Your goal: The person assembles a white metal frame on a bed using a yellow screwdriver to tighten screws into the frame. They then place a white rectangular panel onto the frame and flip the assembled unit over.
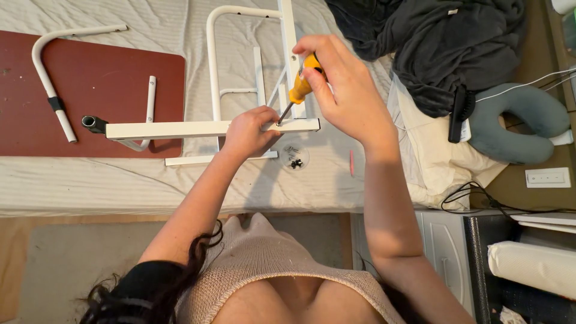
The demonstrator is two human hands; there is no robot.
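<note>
Now the right hand grips a yellow-handled screwdriver slanting down-left — tip at the white square bar, just beside the left hand pinching it.

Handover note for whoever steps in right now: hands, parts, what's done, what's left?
Right hand grips the orange screwdriver, tip at the end of the white bar.
Left hand steadies that bar at the joint with the white frame on the bed.
Spare screws lie beside the joint.
Left: bent tube and short tube sit unattached on the red board.
</note>
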